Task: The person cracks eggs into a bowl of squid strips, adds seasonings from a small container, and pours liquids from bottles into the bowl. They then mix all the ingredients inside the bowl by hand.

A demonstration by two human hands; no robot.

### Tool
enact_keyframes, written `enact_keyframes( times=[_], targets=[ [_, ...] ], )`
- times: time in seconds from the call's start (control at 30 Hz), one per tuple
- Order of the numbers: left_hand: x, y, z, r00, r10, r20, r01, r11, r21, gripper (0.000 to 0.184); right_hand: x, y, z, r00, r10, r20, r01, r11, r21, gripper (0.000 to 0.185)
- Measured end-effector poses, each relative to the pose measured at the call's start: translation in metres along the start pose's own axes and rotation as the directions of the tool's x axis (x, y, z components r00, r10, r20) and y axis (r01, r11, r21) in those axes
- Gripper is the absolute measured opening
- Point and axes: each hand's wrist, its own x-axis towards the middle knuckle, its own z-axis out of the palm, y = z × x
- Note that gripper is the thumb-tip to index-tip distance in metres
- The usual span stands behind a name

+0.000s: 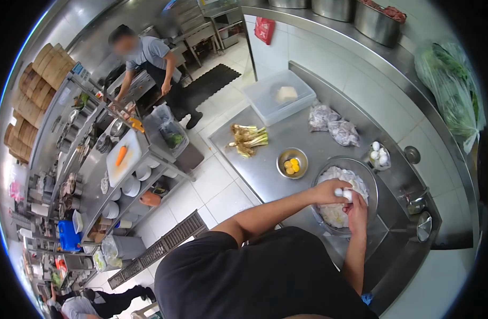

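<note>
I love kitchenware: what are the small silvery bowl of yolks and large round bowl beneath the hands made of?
Small silvery round bowl: probably polished steel, judging by grey reflections. Large round bowl: glossy rim highlights suggest metal, possibly glass.

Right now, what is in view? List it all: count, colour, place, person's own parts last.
Big bowl: one, silvery, counter
White food: uncounted, in big bowl
Small bowl: one, silvery, left of big bowl
Yolks: several, yellow-orange, in small bowl
Onions: one bunch, green-brown, counter
Tub: one, clear, counter's back
Block: one, white, at tub
Bags: two, greyish, counter
Eggs or shells: several, white, beyond big bowl
Packet: one, red, wall
Pans: several, steel, top right
Greens: one bag, green, far right
Board: one, white, left
Carrot: one, orange, on board
Steamers: many, brown, far left
Mat: one, black, floor
Grate: one, dark, floor
Co-workers: at least two, grey tops, left
Egg pieces: count unclear, white, over big bowl
Shirt: one, black, bottom
Left hand, right hand: bare, at egg pieces
</note>
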Motion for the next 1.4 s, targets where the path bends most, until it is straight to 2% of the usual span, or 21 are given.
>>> enact_keyframes(
  times=[0.03,0.13,0.17,0.27,0.3,0.43,0.6,0.7,0.9,1.2,1.3,1.33,1.37,1.4],
  targets=[
    [0.002,0.003,-0.004,0.999,0.030,0.041,-0.030,1.000,-0.008,0.048,0.001,-0.003,0.006,1.000,-0.024,0.017,0.025,0.997,-0.067,0.023],
    [0.003,0.008,-0.013,0.991,-0.082,0.108,0.091,0.993,-0.080,0.046,0.001,-0.004,0.009,1.000,-0.011,0.006,0.012,0.986,-0.168,0.024],
    [0.004,0.010,-0.014,0.984,-0.147,0.097,0.153,0.986,-0.065,0.046,0.002,-0.001,0.007,1.000,0.016,0.011,-0.014,0.990,-0.143,0.025],
    [0.004,0.001,-0.014,0.979,-0.194,0.060,0.194,0.981,0.007,0.048,-0.001,0.004,0.006,0.997,-0.056,0.061,0.064,0.986,-0.155,0.029],
    [0.004,0.001,-0.012,0.978,-0.204,0.031,0.203,0.979,0.027,0.052,0.000,0.004,0.002,0.996,-0.026,0.087,0.038,0.990,-0.139,0.034],
    [0.006,-0.011,-0.006,0.954,-0.287,0.089,0.285,0.958,0.034,0.057,0.004,0.011,-0.007,0.996,-0.016,0.087,0.030,0.987,-0.157,0.033],
    [0.009,-0.001,-0.005,0.875,-0.456,0.166,0.469,0.882,-0.051,0.051,0.011,0.023,-0.011,0.996,-0.067,0.054,0.080,0.948,-0.308,0.034],
    [0.013,-0.016,0.004,0.854,-0.490,0.173,0.507,0.859,-0.066,0.049,0.014,0.029,-0.011,0.995,-0.093,0.029,0.096,0.893,-0.439,0.035],
    [0.017,-0.026,0.007,0.762,-0.582,0.285,0.628,0.771,-0.105,0.050,0.018,0.039,-0.015,0.997,-0.059,0.050,0.076,0.853,-0.516,0.034],
    [0.021,-0.039,0.010,0.759,-0.584,0.286,0.638,0.755,-0.152,0.055,0.020,0.045,-0.022,0.992,-0.117,0.043,0.123,0.856,-0.502,0.032],
    [0.027,-0.035,0.007,0.784,-0.541,0.306,0.584,0.809,-0.066,0.060,0.020,0.045,-0.028,0.985,-0.169,0.047,0.165,0.807,-0.567,0.028],
    [0.028,-0.067,0.020,0.810,-0.500,0.306,0.549,0.831,-0.095,0.064,0.019,0.044,-0.031,0.981,-0.190,0.048,0.179,0.768,-0.615,0.028],
    [0.031,-0.047,0.013,0.728,-0.600,0.333,0.640,0.768,-0.013,0.070,0.024,0.055,-0.038,0.967,-0.248,0.051,0.224,0.743,-0.631,0.029],
    [0.034,-0.059,0.018,0.755,-0.537,0.376,0.578,0.816,0.003,0.065,0.021,0.049,-0.037,0.965,-0.251,0.071,0.234,0.712,-0.662,0.030]
  ],
)
